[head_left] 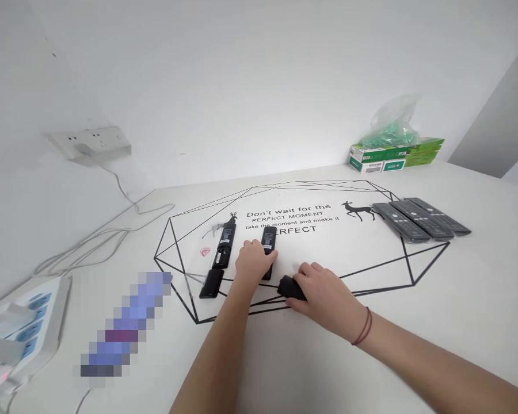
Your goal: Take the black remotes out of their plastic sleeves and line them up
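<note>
A black remote control [269, 237] lies face down near the middle of the table, and my left hand [254, 263] grips its middle. To the right and nearer, my right hand [322, 290] is closed on a small black cover [290, 287], held just above or on the tabletop. Left of my left hand, another black remote [227, 234] lies face down with its battery compartment [221, 258] uncovered. A separate black cover [212, 283] rests just below that remote.
Several wrapped remotes [421, 219] lie at the right. Green and white boxes [377, 159] with a plastic bag [392, 129] stand at the back right. At the left are a power strip [47, 322], white cables [112, 231] and a blurred-out object [127, 325].
</note>
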The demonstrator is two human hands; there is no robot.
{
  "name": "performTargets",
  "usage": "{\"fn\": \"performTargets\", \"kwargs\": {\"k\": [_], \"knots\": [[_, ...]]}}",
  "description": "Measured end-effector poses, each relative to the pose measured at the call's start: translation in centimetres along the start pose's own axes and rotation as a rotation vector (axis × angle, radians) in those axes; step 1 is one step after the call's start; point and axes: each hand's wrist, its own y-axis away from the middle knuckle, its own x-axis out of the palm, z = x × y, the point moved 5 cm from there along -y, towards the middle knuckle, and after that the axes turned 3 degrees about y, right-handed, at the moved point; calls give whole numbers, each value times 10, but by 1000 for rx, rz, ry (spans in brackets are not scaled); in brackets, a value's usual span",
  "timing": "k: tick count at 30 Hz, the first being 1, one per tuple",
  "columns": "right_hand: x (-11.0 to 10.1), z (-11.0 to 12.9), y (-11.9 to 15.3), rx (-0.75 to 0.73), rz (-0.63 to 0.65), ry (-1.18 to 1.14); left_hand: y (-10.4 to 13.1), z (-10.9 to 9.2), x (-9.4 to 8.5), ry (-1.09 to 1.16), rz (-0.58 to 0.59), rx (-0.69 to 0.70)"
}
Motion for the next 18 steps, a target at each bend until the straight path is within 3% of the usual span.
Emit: {"fn": "performTargets", "kwargs": {"k": [7, 12, 14, 18], "knots": [[0, 3, 0, 18, -31, -85, -3, 3, -3, 213, 25, 6], [-13, -5, -2, 81, -161, -219, -2, -5, 0, 507, 21, 28], [-21, -11, -4, 89, -224, -276, 2, -13, 4, 711, 50, 35], [-30, -26, -11, 77, -290, -296, 15, -35, 20, 1384, 270, -10]]}}
